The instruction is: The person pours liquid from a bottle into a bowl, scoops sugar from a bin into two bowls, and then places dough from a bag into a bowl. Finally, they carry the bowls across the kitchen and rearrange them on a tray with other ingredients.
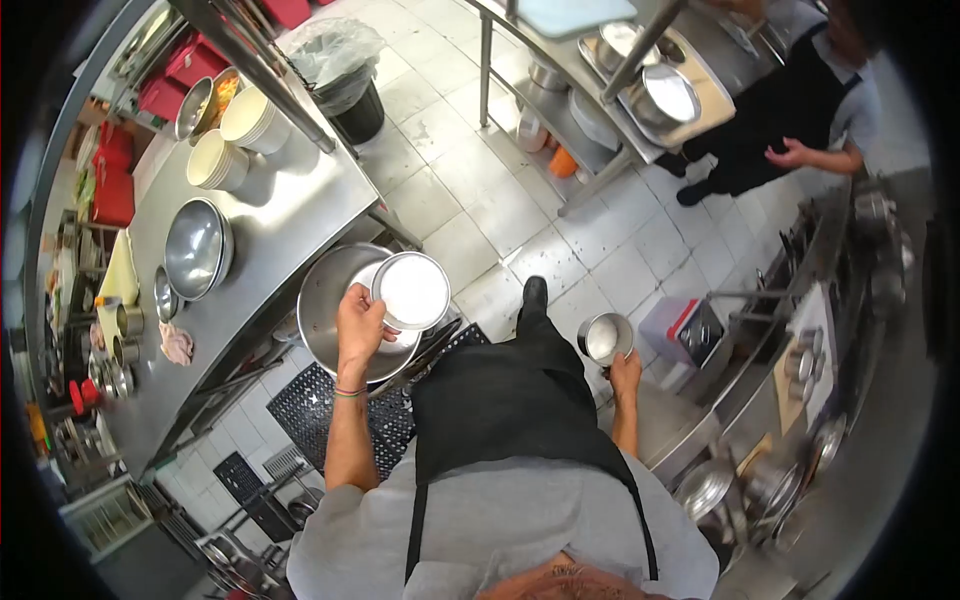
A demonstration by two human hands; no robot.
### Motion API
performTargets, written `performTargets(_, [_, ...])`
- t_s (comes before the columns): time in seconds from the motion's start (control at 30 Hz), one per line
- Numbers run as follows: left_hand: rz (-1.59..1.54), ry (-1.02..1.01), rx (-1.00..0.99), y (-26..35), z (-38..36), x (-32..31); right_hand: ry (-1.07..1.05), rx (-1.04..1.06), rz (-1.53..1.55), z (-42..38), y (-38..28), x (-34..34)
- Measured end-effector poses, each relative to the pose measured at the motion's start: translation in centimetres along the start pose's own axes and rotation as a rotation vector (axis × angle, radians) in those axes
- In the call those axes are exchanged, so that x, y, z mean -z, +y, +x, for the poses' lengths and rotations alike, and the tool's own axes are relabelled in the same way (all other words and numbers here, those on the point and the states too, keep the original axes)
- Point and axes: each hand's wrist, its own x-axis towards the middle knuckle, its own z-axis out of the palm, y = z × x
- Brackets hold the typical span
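Note:
My left hand point(360, 325) is closed on the rim of a round tub point(410, 290) that looks bright white inside. Beneath it, a large steel pot point(318, 325) stands by the table edge, and the tub overlaps the pot's mouth in this view. On the other side of my body, my right hand point(625, 373) grips a small metal jug point(605, 338) with something whitish inside. The jug is held out over the floor.
A steel table point(290, 215) on the left carries metal bowls point(197, 247) and stacked cream tubs point(255, 120). A bin point(350, 105) stands beyond it. Top right, another person point(770, 130) stands by a cart point(640, 140) with pots. Pans point(705, 488) fill the lower right.

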Motion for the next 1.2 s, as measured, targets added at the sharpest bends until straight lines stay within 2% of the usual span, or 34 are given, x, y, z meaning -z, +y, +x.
performTargets(0.03, [-0.028,0.034,0.005,0.2,0.4,-1.4,-0.001,0.032,-0.025,3.4,1.3,-0.2])
performTargets(0.1, [-0.038,0.104,0.03,1.0,0.7,-4.2,-0.031,0.064,-0.055,8.7,-0.3,0.6])
performTargets(0.17, [-0.087,0.171,0.035,2.4,0.7,-6.9,-0.102,0.065,-0.061,13.0,-4.2,0.9])
performTargets(0.33, [-0.145,0.266,0.102,5.0,0.3,-10.9,-0.313,0.311,-0.189,23.9,-12.9,-1.5])
performTargets(0.4, [-0.165,0.31,0.11,6.1,0.6,-12.1,-0.374,0.431,-0.222,27.5,-17.5,-4.2])
performTargets(0.43, [-0.162,0.347,0.132,6.9,0.8,-12.7,-0.47,0.369,-0.225,28.3,-20.3,-5.4])
performTargets(0.5, [-0.142,0.397,0.12,6.8,1.7,-13.1,-0.428,0.652,-0.477,35.2,-18.5,-11.7])
performTargets(0.6, [-0.262,0.495,0.097,7.7,4.1,-13.7,-0.438,0.86,-0.315,35.6,-26.3,-18.7])
performTargets(0.63, [-0.275,0.502,0.117,7.0,5.4,-13.4,-0.498,0.908,-0.264,33.0,-32.0,-19.0])
performTargets(0.67, [-0.25,0.502,0.137,8.2,6.5,-13.2,-0.662,0.657,-0.212,32.2,-35.4,-20.9])
performTargets(0.7, [-0.357,0.5,0.12,9.7,7.8,-13.0,-0.699,0.619,-0.223,29.9,-41.0,-21.5])
performTargets(0.8, [-0.368,0.439,0.061,10.2,14.4,-10.9,-0.653,0.751,-0.269,31.7,-48.0,-29.1])
performTargets(0.83, [-0.415,0.404,0.04,11.1,17.1,-10.4,-0.572,0.892,-0.278,33.5,-49.4,-32.0])
performTargets(0.93, [-0.347,0.361,0.037,15.4,25.5,-8.4,-0.68,0.661,-0.116,31.6,-60.4,-33.0])
performTargets(1.03, [-0.293,0.35,-0.001,18.4,33.0,-6.1,-0.576,0.694,-0.156,33.0,-67.1,-35.0])
performTargets(1.13, [-0.229,0.334,-0.024,22.8,39.5,-4.7,-0.422,0.812,-0.201,35.6,-71.4,-36.3])
performTargets(1.17, [-0.235,0.338,-0.024,23.9,41.5,-4.4,-0.449,0.697,-0.124,36.1,-72.6,-36.6])
performTargets(1.2, [-0.24,0.344,-0.024,24.8,43.5,-4.1,-0.424,0.699,-0.116,37.0,-73.5,-37.0])
